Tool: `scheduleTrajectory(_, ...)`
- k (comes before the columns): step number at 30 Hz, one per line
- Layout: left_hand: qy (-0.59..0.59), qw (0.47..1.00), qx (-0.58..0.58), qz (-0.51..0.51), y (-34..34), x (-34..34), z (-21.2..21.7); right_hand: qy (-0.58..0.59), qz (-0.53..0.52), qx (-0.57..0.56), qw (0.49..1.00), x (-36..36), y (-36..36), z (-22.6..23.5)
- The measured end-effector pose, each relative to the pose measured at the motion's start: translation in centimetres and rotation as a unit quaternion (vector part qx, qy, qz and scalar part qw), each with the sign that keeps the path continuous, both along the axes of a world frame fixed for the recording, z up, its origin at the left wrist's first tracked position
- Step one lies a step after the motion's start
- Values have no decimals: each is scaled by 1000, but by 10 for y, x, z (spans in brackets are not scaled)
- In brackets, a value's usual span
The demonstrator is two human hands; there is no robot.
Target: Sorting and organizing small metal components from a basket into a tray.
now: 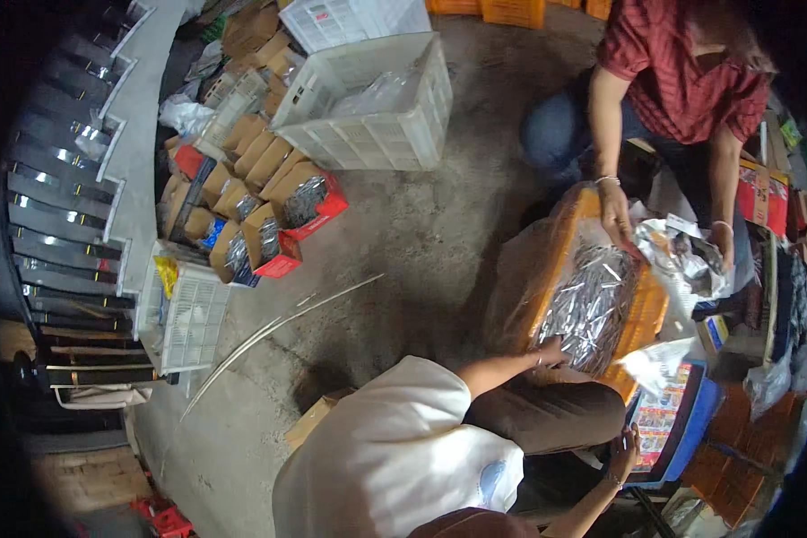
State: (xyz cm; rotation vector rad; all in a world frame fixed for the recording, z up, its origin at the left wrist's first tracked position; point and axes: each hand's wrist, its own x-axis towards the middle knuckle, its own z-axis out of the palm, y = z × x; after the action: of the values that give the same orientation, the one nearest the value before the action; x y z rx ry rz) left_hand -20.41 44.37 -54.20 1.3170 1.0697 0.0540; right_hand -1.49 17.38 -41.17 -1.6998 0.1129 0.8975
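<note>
Neither my left hand nor my right hand shows. Below me a person in a white shirt (394, 448) sits facing right, one hand (554, 351) at the near end of an orange crate (647, 314). The crate is lined with clear plastic and heaped with thin shiny metal strips (587, 300). That person's other hand (626, 453) is at a blue-edged tray or box (704, 417) with a colourful printed sheet (662, 417). Across the crate, a person in a red checked shirt (681, 81) holds a crumpled silvery-white bag (686, 260), one hand above the strips.
Open cardboard boxes (305, 202), several filled with metal pieces, stand at the left. Behind them is a large pale plastic crate (368, 143). A white basket (193, 318) and thin pale strips (282, 327) are on the concrete floor (421, 233). Dark slatted steps (72, 215) line the left.
</note>
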Motion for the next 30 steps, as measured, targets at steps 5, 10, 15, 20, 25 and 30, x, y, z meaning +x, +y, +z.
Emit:
scheduleTrajectory(5, -84, 994, -8, -65, 23, 2, -7, -12, 26, 33, 999, -14, 15, 24)
scheduleTrajectory(10, -158, 975, -133, -78, 37, 9, 59, -152, 105, 2, 983, -17, 21, 68)
scheduleTrajectory(15, -187, 944, -195, -188, 47, 8, 125, -280, 183, -4, 942, -60, 49, 126)
scheduleTrajectory(20, -174, 916, -233, -277, 40, -6, 190, -531, 393, -94, 745, -113, 70, 182)
scheduleTrajectory(25, -234, 819, -324, -413, 17, -26, 246, -703, 441, -236, 505, -159, 95, 222)
scheduleTrajectory(30, -109, 768, -409, -480, -10, -46, 274, -704, 468, -135, 517, -165, 98, 208)
